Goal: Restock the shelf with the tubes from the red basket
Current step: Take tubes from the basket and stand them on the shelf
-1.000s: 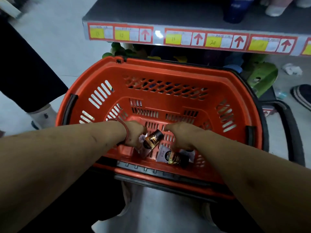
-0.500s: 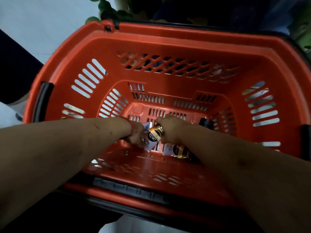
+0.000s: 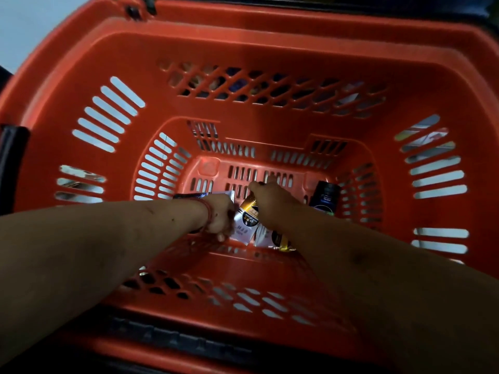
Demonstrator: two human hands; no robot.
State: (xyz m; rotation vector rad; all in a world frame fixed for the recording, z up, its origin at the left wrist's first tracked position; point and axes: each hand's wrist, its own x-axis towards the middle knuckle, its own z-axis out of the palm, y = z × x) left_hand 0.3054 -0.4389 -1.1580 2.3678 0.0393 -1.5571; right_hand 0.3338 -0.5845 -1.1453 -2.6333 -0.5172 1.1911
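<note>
We see pale floor (image 3: pixel 29 28) filling the upper left corner of our view, with a sliver of something dark (image 3: pixel 4 74) at its lower edge. At the top right we see a dark bluish mass (image 3: pixel 480 12). Through the openings up the middle we glimpse dim blue and pale shapes (image 3: pixel 235 85), too blurred to name.

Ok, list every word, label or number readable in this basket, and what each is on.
No text here can be read.
white-and-gold tube: printed label, too blurred to read.
gold-and-black tube beside it: print too blurred to read.
dark tube at the right: pale lettering, too small to read.
red basket: no lettering visible.
</note>
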